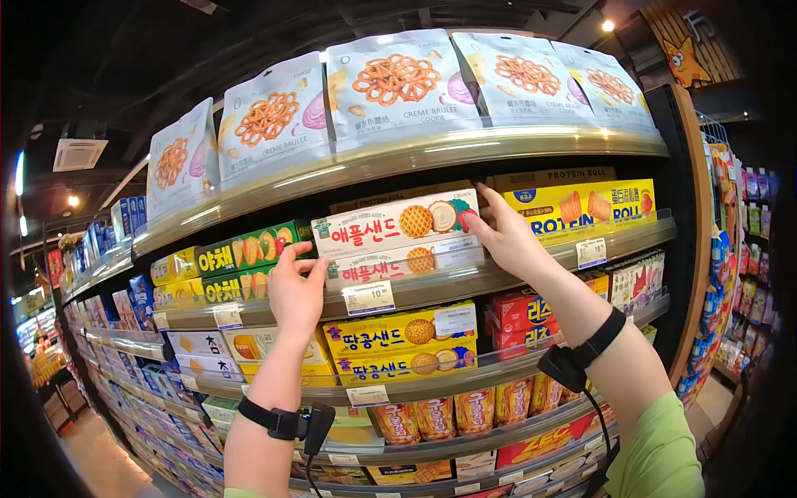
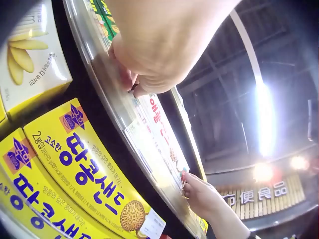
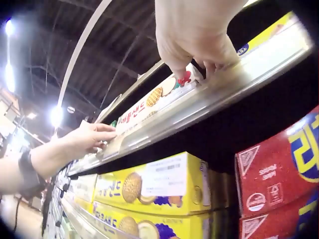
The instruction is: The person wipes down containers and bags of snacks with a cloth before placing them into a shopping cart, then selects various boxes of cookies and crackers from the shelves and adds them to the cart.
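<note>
A white cookie box (image 1: 398, 222) with red Korean lettering and pictures of round sandwich cookies lies on the shelf, on top of a matching box (image 1: 403, 263). My right hand (image 1: 516, 234) grips its right end, thumb on the front face and fingers round the corner toward the back. At the left end, my left hand (image 1: 296, 290) has its index finger and thumb right at the box's edge, fingers loosely bent. The left wrist view shows this hand (image 2: 149, 55) close over the shelf lip, its fingertips partly hidden. In the right wrist view, the right fingers (image 3: 212, 63) reach in beside the box end.
Green vegetable-cracker boxes (image 1: 241, 257) stand to the left, a yellow protein roll box (image 1: 585, 207) to the right. Silver cookie bags (image 1: 403, 83) line the shelf above. Yellow cookie boxes (image 1: 407, 340) fill the shelf below, behind a clear shelf lip with price tags (image 1: 369, 297).
</note>
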The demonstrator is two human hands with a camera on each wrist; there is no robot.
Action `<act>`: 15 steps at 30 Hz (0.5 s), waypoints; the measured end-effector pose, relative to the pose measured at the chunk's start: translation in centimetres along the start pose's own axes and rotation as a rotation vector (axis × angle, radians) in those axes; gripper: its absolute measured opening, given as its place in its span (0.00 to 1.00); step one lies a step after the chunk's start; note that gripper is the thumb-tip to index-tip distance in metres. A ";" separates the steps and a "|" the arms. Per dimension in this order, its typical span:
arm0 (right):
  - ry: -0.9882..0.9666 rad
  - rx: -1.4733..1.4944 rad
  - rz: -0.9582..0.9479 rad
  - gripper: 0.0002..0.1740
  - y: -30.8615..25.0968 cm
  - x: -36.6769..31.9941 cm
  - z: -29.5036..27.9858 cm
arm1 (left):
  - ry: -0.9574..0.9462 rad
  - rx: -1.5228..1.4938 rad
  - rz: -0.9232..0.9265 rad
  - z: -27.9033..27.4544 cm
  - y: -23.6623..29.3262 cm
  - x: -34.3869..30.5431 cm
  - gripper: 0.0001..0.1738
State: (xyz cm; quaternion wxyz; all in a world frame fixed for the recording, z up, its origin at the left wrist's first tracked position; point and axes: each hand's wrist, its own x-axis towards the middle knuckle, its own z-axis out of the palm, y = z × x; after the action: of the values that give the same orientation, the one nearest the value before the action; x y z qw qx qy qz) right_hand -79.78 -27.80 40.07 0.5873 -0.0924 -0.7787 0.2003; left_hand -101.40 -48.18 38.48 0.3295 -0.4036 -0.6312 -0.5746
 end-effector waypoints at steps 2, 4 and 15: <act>-0.009 -0.026 -0.009 0.30 0.4 0.4 0.1 | 0.001 -0.021 0.034 0.4 -1.5 0.4 0.15; -0.012 0.041 -0.011 0.26 0.9 0.6 0.5 | 0.028 -0.060 0.105 0.6 -2.2 0.5 0.16; 0.267 -0.220 -0.389 0.21 -0.5 -8.7 -0.8 | -0.037 -0.226 0.171 -2.8 -0.7 -7.6 0.22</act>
State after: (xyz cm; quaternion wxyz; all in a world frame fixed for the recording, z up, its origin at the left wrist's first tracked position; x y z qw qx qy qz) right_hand -76.40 -31.43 32.83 0.6988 -0.0298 -0.7145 -0.0162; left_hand -98.70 -51.93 31.83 0.3181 -0.5009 -0.5315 -0.6045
